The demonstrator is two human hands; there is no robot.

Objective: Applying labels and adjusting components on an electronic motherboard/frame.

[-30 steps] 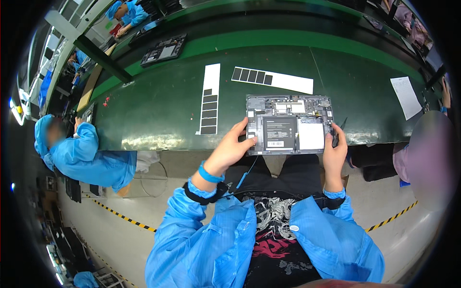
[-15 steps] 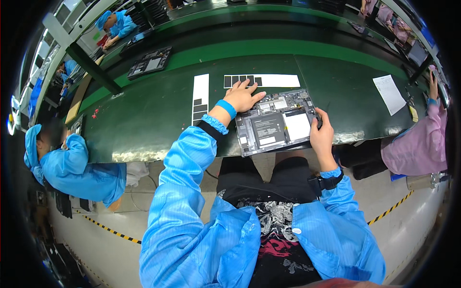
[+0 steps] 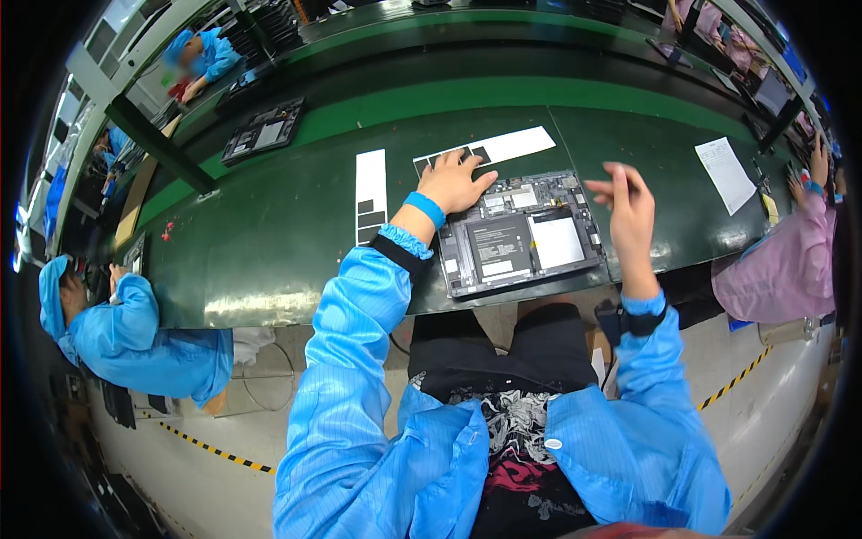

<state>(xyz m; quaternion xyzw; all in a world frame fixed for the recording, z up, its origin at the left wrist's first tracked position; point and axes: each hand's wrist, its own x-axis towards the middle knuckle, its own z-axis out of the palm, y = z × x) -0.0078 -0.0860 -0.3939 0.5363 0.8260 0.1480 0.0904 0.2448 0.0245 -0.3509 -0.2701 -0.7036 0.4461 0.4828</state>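
My left hand lies with fingers spread on a white backing strip that carries black rectangular pads; part of the strip is under the fingers. My right hand is raised just beyond the right edge of an opened laptop base, not touching it. Its fingers are loosely bent and apart, slightly blurred, with nothing visible in them. The base lies flat near the table's front edge, showing its circuit board, a black battery and a white panel. Left of my left hand lies another white strip with black pads.
A second opened laptop base sits farther back on the green table, at left. A paper sheet lies at right. Co-workers in blue and pink sit on either side. A metal post rises at back left.
My right hand has let go of the laptop base's right edge and lifted up and to the right. The strip under my left hand has tilted, its right end swinging away.
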